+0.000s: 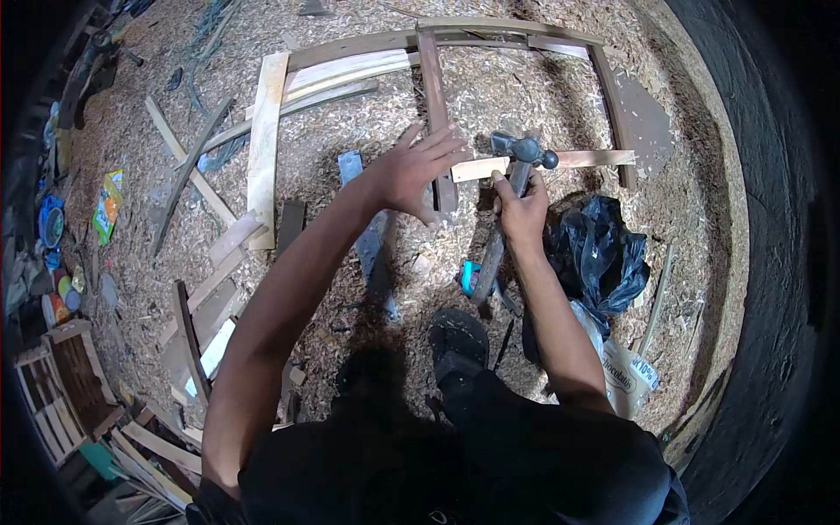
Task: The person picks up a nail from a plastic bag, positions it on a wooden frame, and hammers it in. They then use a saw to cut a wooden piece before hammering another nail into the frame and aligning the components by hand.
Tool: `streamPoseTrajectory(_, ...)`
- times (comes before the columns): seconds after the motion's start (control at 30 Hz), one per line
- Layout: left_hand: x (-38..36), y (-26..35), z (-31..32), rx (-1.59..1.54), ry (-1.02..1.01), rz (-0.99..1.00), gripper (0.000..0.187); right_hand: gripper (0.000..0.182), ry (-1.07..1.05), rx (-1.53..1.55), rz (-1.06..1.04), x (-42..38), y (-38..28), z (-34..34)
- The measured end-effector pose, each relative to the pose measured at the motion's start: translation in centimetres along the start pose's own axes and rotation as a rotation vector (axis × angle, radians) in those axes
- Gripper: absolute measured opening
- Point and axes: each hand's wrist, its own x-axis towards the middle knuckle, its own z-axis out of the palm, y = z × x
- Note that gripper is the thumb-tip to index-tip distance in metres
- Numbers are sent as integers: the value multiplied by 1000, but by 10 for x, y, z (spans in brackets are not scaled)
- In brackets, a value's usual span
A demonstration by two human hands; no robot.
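My right hand (522,210) is wrapped round the wooden handle of a ball-peen hammer (525,150), whose metal head points up and away from me. Behind the hammer lies a light wooden strip (595,158), its left end near the dark upright slat (434,87) of a wooden frame (350,42). The strip may also touch my right fingers; this is partly hidden. My left hand (420,171) is spread with its fingers apart, over the lower end of the dark slat. Whether it touches the slat I cannot tell.
Wood shavings cover the ground. A black plastic bag (599,254) lies right of my right forearm, above a printed wrapper (628,378). Loose slats (265,149) and a wooden crate (70,385) are at the left. My sandalled foot (458,341) is below.
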Motion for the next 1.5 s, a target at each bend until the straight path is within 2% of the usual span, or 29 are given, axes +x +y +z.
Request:
streamPoseTrajectory(0.17, 4, -17, 0, 128, -80, 125, 104, 25, -8, -17, 9, -1, -3, -1)
streamPoseTrajectory(0.27, 4, 1, -13, 192, -55, 147, 98, 26, -34, -51, -8, -6, -4, -2)
streamPoseTrajectory(0.37, -7, 10, -2, 26, 99, 140, 69, 28, -105, -53, -21, -11, -8, 1)
streamPoseTrajectory(0.47, -19, 25, 2, 111, 211, 58, 34, 31, -192, -47, -29, -10, -12, 7)
streamPoseTrajectory(0.57, -33, 32, -1, 116, 261, -15, 20, 33, -274, -25, -47, -5, -15, 17)
streamPoseTrajectory(0.67, -39, 45, -4, 100, 303, -57, 18, 33, -343, 29, 3, -1, -18, 26)
streamPoseTrajectory(0.77, -44, 59, 0, 174, 261, -194, 14, 32, -424, 50, 49, 7, -20, 31)
streamPoseTrajectory(0.8, -43, 64, -1, 227, 314, -187, 9, 33, -465, 60, 55, 11, -21, 32)
streamPoseTrajectory(0.93, -46, 81, -5, 366, 281, -232, 6, 37, -585, 97, 83, 18, -28, 33)
streamPoseTrajectory(1.03, -45, 91, -6, 344, 289, -278, 18, 40, -638, 49, 53, 25, -41, 34)
streamPoseTrajectory(1.13, -40, 85, 10, 328, 311, -372, 11, 44, -664, 19, 24, 40, -36, 39)
streamPoseTrajectory(1.23, -15, 78, 25, 319, 141, -522, 17, 45, -714, -100, 16, 72, -27, 37)
streamPoseTrajectory(1.3, 4, 76, 27, 244, 135, -533, 23, 43, -710, -202, -36, 92, -28, 32)
streamPoseTrajectory(1.33, 12, 75, 27, 204, 130, -538, 26, 43, -746, -209, 89, 101, -36, 26)
streamPoseTrajectory(1.43, 30, 71, 20, 50, 73, -497, 40, 42, -715, -410, -173, 132, -34, 25)
streamPoseTrajectory(1.47, 31, 67, 20, -11, 120, -441, 46, 37, -676, -599, -257, 140, -34, 21)
streamPoseTrajectory(1.5, 30, 63, 22, -48, 123, -402, 46, 35, -646, -684, -423, 142, -35, 16)
